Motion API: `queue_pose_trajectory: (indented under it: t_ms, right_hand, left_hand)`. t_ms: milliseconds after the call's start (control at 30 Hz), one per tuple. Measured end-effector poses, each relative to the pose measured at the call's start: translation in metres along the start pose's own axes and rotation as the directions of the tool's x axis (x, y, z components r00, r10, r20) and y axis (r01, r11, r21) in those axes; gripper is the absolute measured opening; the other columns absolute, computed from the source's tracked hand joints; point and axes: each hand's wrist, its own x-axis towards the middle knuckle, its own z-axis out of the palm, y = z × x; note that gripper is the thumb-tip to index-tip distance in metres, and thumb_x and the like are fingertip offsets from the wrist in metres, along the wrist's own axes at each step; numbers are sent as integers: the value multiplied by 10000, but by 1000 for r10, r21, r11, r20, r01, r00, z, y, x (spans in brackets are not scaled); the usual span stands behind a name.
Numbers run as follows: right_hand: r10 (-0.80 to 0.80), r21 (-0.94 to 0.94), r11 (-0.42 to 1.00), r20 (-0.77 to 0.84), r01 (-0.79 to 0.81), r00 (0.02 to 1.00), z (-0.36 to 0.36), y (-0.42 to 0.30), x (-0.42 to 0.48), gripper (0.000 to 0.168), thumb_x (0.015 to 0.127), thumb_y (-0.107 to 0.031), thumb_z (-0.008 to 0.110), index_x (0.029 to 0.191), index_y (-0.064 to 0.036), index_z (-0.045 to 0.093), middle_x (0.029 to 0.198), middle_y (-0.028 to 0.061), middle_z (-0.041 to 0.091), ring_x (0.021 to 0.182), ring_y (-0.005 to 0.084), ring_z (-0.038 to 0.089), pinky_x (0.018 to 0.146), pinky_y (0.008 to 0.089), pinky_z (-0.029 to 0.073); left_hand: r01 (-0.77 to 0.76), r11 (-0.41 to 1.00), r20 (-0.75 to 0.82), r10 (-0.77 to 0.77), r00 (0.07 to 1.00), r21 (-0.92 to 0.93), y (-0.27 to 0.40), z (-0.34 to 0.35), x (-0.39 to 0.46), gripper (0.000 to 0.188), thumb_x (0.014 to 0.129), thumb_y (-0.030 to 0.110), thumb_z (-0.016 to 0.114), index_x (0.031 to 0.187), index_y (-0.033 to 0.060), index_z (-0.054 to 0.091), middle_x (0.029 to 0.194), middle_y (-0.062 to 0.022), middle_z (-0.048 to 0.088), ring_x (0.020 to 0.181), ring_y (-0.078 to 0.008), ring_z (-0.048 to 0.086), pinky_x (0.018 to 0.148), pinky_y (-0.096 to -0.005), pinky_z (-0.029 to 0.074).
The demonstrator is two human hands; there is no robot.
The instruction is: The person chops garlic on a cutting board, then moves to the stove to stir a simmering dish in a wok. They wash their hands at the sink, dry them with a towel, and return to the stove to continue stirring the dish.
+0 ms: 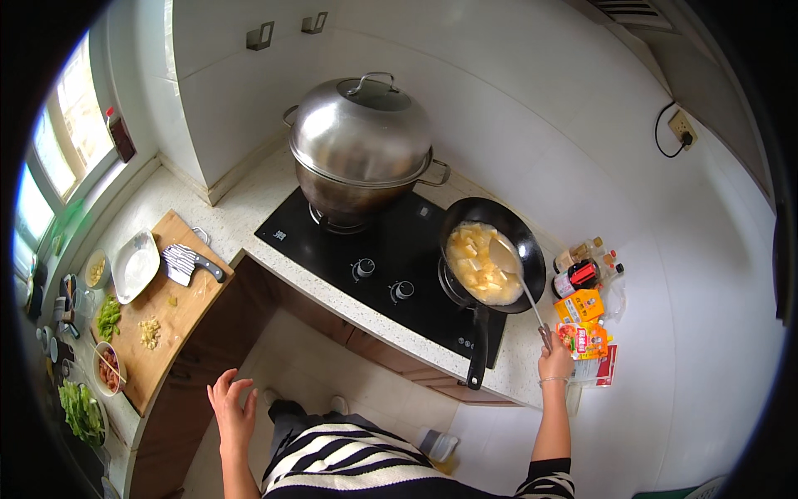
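Observation:
My right hand grips the handle of a metal cooking spatula, whose broad head rests in a black wok. Yellowish broth with pale tofu-like pieces fills part of the wok, and its long black handle points towards me over the counter's front edge. My left hand hangs in the air in front of the counter, fingers apart and holding nothing. Left of the wok, a large steel pot with a domed lid stands on the other burner of the black gas hob.
Bottles and orange seasoning packets lie right of the wok. On the left, a wooden cutting board bears a cleaver, a white dish, chopped garlic and green pieces. Bowls of meat and leafy greens stand nearby.

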Motion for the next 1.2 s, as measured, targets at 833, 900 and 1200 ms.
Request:
queue_pose_trajectory:
  t_ms: [833, 900, 1200]
  right_hand:
    - [36, 791, 607, 67, -75, 997, -87, -59, -68, 265, 816, -174, 521, 1048, -49, 491, 698, 55, 489, 546, 167, 434, 464, 257, 354]
    - [-31, 891, 401, 247, -214, 968, -104, -92, -94, 245, 811, -178, 534, 1016, -46, 509, 628, 46, 483, 469, 152, 421, 403, 251, 342]
    - [-663, 854, 180, 472, -488, 581, -55, -350, -218, 247, 746, -20, 562, 975, 19, 479, 491, -8, 406, 344, 73, 371, 307, 200, 314]
  left_hand:
    - [15, 1000, -50, -14, 999, 13, -103, -80, -47, 180, 736, 198, 611, 899, 134, 568, 1107, -84, 455, 1089, -262, 394, 947, -576, 190]
    - [74, 997, -50, -74, 996, -10, -119, -98, -62, 181, 736, 203, 605, 900, 134, 569, 1113, -85, 446, 1098, -262, 385, 937, -583, 198]
    - [228, 973, -128, -229, 965, -19, -193, -161, -128, 173, 717, 191, 624, 873, 127, 585, 1094, -86, 469, 1074, -264, 411, 941, -551, 212]
